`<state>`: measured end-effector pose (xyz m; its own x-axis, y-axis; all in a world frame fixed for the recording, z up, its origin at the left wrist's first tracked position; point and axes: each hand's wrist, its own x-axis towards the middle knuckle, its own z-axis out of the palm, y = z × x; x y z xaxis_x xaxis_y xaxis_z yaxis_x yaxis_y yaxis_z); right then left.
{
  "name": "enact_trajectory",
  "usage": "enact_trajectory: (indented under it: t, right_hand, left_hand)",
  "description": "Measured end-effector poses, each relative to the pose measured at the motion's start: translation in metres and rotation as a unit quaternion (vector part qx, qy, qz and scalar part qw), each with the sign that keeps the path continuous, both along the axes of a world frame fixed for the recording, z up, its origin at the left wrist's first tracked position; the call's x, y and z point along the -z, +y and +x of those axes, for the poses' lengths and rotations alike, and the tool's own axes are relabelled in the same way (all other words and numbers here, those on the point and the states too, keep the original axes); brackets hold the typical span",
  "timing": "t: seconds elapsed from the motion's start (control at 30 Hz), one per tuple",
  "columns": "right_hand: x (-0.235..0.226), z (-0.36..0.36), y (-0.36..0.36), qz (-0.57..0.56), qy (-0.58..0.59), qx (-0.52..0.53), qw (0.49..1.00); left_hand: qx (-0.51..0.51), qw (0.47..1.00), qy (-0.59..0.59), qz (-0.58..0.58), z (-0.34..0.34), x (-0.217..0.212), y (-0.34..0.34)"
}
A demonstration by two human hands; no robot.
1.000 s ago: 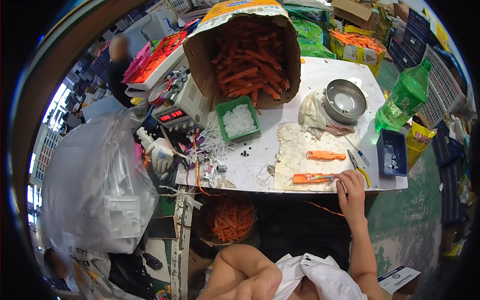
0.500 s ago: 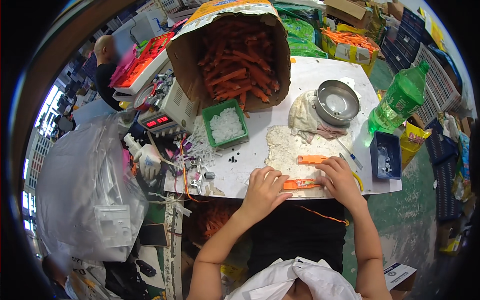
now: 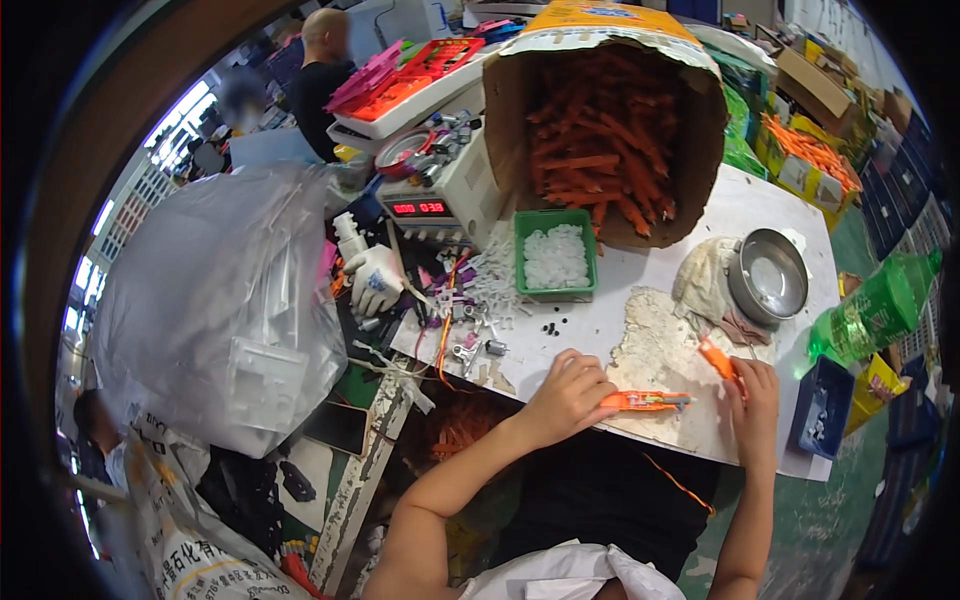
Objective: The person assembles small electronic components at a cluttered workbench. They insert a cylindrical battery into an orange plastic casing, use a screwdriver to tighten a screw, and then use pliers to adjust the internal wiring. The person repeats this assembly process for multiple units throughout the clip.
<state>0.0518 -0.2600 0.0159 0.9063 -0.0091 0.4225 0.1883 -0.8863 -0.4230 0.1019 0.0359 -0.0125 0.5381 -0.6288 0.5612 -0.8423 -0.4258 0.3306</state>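
Wht tbl (image 3: 790, 205) w/ grn tray (image 3: 556, 295), blk bits (image 3: 553, 328), cloth (image 3: 700, 278), blu bin (image 3: 818, 443).

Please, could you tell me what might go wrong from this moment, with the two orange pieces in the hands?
The left hand holds an open orange shell with small parts inside; tilting it might spill them. The blue bin stands at the right edge of the table, near the right hand; a bump could knock it off.
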Motion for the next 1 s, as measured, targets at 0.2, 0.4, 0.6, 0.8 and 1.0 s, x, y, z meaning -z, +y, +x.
enact_trajectory:
  t: [0.2,0.4,0.6,0.8,1.0]
  right_hand:
    - [-0.01,-0.015,0.002,0.046,-0.011,0.013,0.999]
    - [-0.014,-0.007,0.047,0.043,0.0,-0.077,0.996]
    - [-0.024,0.02,0.117,0.028,-0.026,-0.21,0.977]
    - [-0.015,0.054,0.159,-0.017,-0.051,-0.246,0.968]
    - [-0.018,0.075,0.194,-0.018,-0.062,-0.229,0.971]
  left_hand:
    - [-0.163,0.986,-0.012,0.022,-0.01,-0.028,0.083]
    - [-0.356,0.933,-0.038,0.026,0.005,-0.038,0.146]
    - [-0.433,0.897,-0.086,0.018,0.034,-0.038,0.15]
    - [-0.47,0.88,-0.065,0.025,0.06,-0.029,0.151]
    - [-0.467,0.882,-0.064,0.019,0.06,-0.03,0.147]
